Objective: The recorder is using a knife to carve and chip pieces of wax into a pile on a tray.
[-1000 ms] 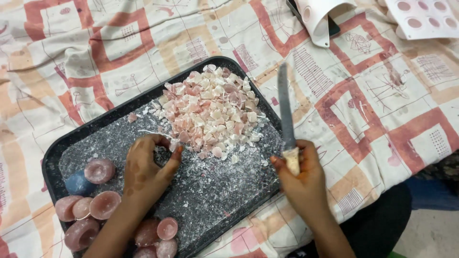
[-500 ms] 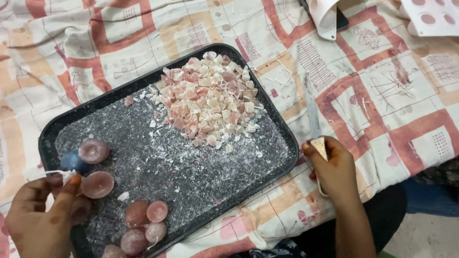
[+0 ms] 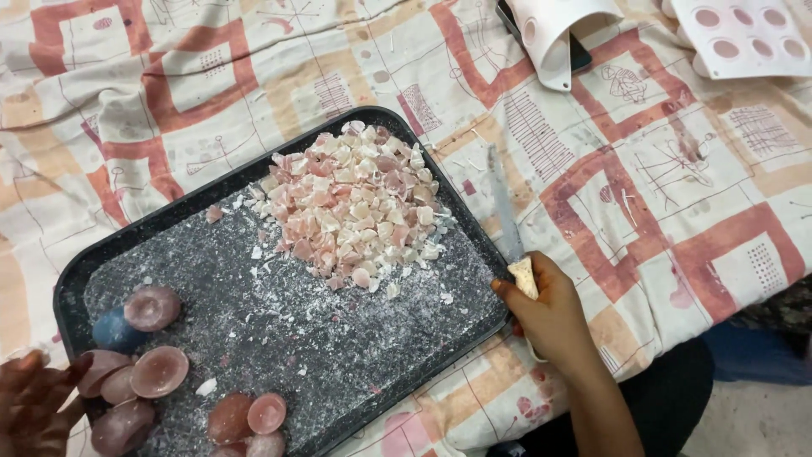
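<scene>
One tray (image 3: 110,254), one knife (image 3: 505,207), two hands (image 3: 550,317), one chopped heap (image 3: 351,207).

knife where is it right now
In the head view the knife is in the right hand, off the dark tray's right edge, its blade pointing away over the patterned cloth just right of the pile of pink chopped pieces.

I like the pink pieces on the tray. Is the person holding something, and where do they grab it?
The right hand holds a knife by its pale handle, blade pointing away. The left hand touches a pink round piece at the tray's corner; a grip cannot be told.
</scene>
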